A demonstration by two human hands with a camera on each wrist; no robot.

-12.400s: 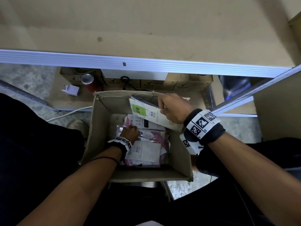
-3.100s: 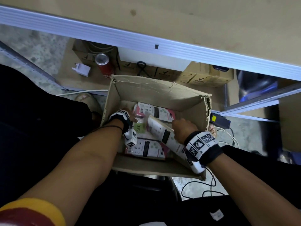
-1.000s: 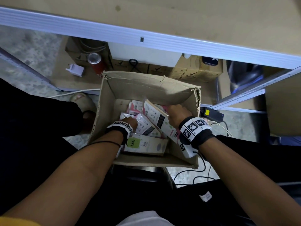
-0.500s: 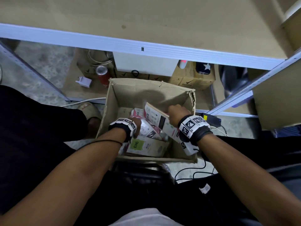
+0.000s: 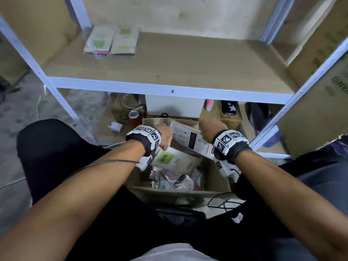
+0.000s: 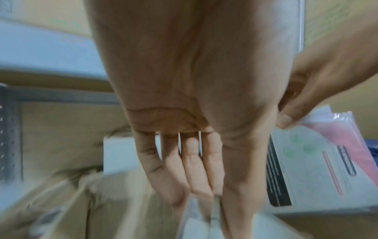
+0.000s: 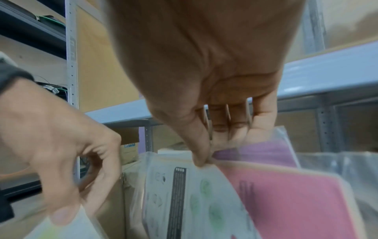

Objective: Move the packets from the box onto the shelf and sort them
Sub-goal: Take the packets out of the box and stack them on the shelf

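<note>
The cardboard box stands on the floor between my legs, with several loose packets still inside. Above it, my left hand pinches a white packet with a green label; in the left wrist view its fingers point down onto the clear wrapper. My right hand grips a small stack of white and pink packets; its thumb presses the stack's top edge. Two packets lie at the back left of the shelf.
White metal uprights and a front rail frame the shelf. Under it stand a white box, brown cartons, a red can and a white plug. A large carton stands at the right. A cable lies beside the box.
Both hands have lifted out of the box, each with its packets. The view has tilted up, so the shelf board and its two packets now show.
</note>
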